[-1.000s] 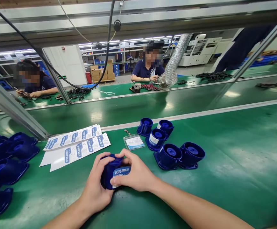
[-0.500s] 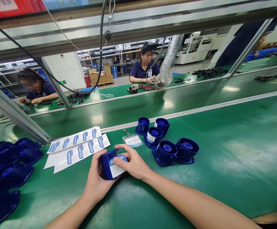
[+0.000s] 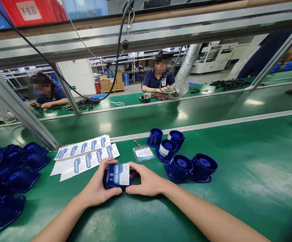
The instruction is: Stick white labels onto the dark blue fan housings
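A dark blue plastic housing [image 3: 110, 179] lies on its side between my hands, low over the green bench. Its blue-and-white label [image 3: 122, 174] faces up toward me. My left hand [image 3: 98, 186] wraps round the housing's left end, and my right hand [image 3: 144, 179] grips the right end; both thumbs are at the near side. Beyond my hands, sheets of labels [image 3: 90, 158] lie at the left. A badge in a clear holder [image 3: 144, 153] rests behind the housing. To the right stand several similar blue housings [image 3: 182, 164], some with a label showing.
Many more blue housings [image 3: 17, 179] crowd the bench's left side. A slanted metal post [image 3: 30, 107] rises at the left, and a black cable [image 3: 118, 50] hangs overhead. Across the line, co-workers [image 3: 158, 79] sit at a green bench with piles of dark cables [image 3: 88, 103].
The housing has been turned so its label faces up toward me. My right thumb has moved off the label to the near side. The view has shifted slightly.
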